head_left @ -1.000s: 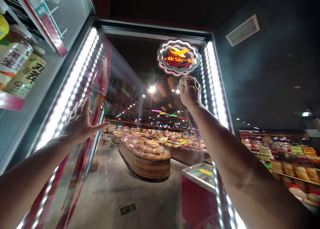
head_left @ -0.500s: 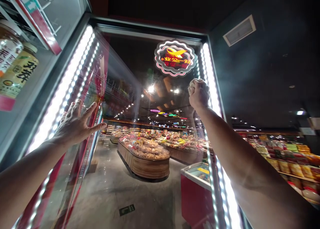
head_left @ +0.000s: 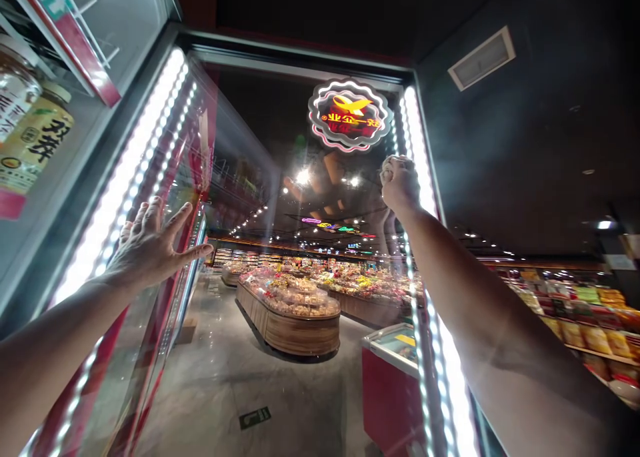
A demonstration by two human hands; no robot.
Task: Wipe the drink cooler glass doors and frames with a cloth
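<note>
A glass door [head_left: 245, 197] with a dark frame and bright LED strips [head_left: 145, 137] down both sides stands in front of me. My left hand [head_left: 155, 244] is spread flat at the door's left side, fingers apart, holding nothing. My right hand [head_left: 401, 185] is raised at the upper right of the glass, closed around a crumpled whitish cloth [head_left: 391, 167] that is mostly hidden by my fingers. Just above it, a scalloped light-up sign [head_left: 350, 115] with yellow and red characters, seen reversed, sits on the glass.
On the left are a wire shelf with a red price strip [head_left: 83, 50] and a yellow-labelled jar [head_left: 37, 137]. Through the glass stand a wood-sided display island [head_left: 303, 334] and a red chest freezer [head_left: 390, 390]. Shelves of packaged goods [head_left: 590, 337] line the right.
My right hand with the cloth has shifted slightly to the right along the glass. The left hand stays almost in place.
</note>
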